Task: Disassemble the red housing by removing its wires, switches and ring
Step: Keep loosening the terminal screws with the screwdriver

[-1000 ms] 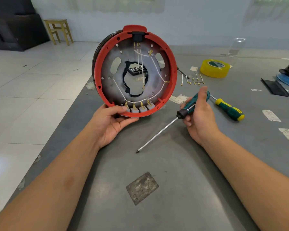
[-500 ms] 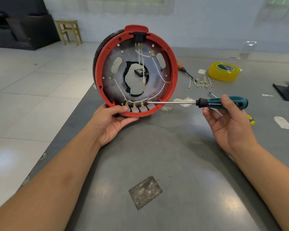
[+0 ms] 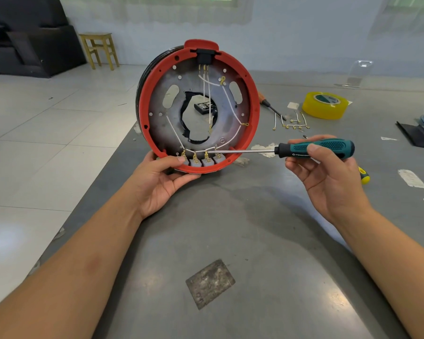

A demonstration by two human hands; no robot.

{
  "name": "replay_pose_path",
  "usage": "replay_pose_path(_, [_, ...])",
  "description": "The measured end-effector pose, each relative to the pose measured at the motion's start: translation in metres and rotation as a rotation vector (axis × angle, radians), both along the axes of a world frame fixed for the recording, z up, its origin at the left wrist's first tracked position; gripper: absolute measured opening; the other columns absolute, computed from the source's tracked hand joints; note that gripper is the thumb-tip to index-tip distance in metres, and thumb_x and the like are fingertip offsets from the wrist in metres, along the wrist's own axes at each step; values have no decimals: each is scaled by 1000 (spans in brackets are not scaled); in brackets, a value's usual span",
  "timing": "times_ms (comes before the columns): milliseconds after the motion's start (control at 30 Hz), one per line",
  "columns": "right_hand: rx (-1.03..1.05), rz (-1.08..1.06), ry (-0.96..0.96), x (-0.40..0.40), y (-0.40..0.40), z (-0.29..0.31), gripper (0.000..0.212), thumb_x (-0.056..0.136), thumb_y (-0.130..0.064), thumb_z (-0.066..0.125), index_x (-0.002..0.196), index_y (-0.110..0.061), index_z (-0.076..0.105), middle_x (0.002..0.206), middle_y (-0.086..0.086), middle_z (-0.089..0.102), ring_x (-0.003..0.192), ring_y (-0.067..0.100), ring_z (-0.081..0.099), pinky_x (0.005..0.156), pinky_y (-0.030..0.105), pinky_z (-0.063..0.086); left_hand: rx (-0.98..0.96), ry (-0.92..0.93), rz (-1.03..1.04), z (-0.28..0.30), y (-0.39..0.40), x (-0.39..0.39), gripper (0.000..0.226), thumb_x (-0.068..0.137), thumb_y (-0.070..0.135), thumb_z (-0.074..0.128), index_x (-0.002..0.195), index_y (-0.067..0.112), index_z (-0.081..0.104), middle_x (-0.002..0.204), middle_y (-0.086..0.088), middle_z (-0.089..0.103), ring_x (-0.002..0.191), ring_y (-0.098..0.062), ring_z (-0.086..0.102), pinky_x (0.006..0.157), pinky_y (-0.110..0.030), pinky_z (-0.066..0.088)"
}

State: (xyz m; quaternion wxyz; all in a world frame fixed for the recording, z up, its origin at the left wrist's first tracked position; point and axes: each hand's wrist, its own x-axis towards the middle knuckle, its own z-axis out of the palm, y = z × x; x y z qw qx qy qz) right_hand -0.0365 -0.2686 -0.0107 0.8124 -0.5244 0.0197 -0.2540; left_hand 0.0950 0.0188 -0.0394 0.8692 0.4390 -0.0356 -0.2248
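The round red housing (image 3: pixel 251 94) stands on edge on the grey table (image 3: pixel 242 241), its open inside facing me. White wires (image 3: pixel 233 111) with gold terminals run across its grey metal plate to several grey switches (image 3: pixel 201 161) along the bottom rim. A black socket (image 3: pixel 204 56) sits at the top. My left hand (image 3: pixel 162 182) grips the bottom rim, thumb by the leftmost switch. My right hand (image 3: pixel 328 177) holds a teal-handled screwdriver (image 3: pixel 316 149) level, its tip at the terminals above the switches.
Loose removed wires (image 3: pixel 291 123) lie right of the housing, beside a yellow tape roll (image 3: pixel 324 105) and a second screwdriver (image 3: pixel 271 105). A yellow-green screwdriver (image 3: pixel 364 176) lies behind my right hand. Black parts (image 3: pixel 416 137) sit at the right edge. A metal patch (image 3: pixel 209 283) lies near me.
My right hand swung the screwdriver from pointing down at the table to level, and brought its tip to the switch terminals. My left hand kept holding the housing.
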Motion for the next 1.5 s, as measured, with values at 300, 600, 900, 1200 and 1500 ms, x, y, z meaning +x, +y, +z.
replay_pose_path(300, [-20, -1, -19, -1, -3, 0, 12, 87, -7, 62, 94, -14, 69, 104, 20, 74, 85, 32, 71, 76, 35, 61, -9, -1, 23, 2, -1, 0, 67, 88, -14, 65, 150, 1, 44, 142, -36, 57, 119, -48, 69, 87, -57, 62])
replay_pose_path(600, [-75, 41, -37, -3, 1, 2, 15, 91, 0, 56, 95, -10, 66, 99, 16, 73, 85, 31, 70, 76, 36, 62, 24, -3, 35, 4, -2, -3, 71, 82, -12, 68, 148, 1, 46, 138, -35, 60, 116, -47, 70, 82, -53, 64])
replay_pose_path(900, [-114, 42, 3, -3, 10, 4, 22, 93, 4, 58, 90, -13, 72, 97, 17, 73, 89, 36, 71, 74, 38, 62, 48, -9, 38, 3, -2, -3, 62, 89, -18, 59, 148, -6, 43, 140, -45, 51, 120, -52, 66, 83, -59, 62])
replay_pose_path(1200, [-198, -100, 64, -5, 8, 14, 27, 84, -8, 80, 102, -21, 65, 95, 15, 70, 79, 45, 74, 71, 37, 63, 73, -27, 38, 2, -2, -2, 58, 92, -20, 56, 145, 1, 47, 139, -40, 57, 114, -49, 70, 81, -57, 63])
replay_pose_path(1500, [-301, -58, 82, -9, 11, 19, 15, 80, -15, 81, 84, -23, 68, 85, 1, 76, 80, 43, 75, 70, 34, 63, 91, -34, 73, 0, -5, 1, 58, 92, -20, 57, 146, 0, 45, 135, -39, 60, 112, -49, 71, 83, -58, 63])
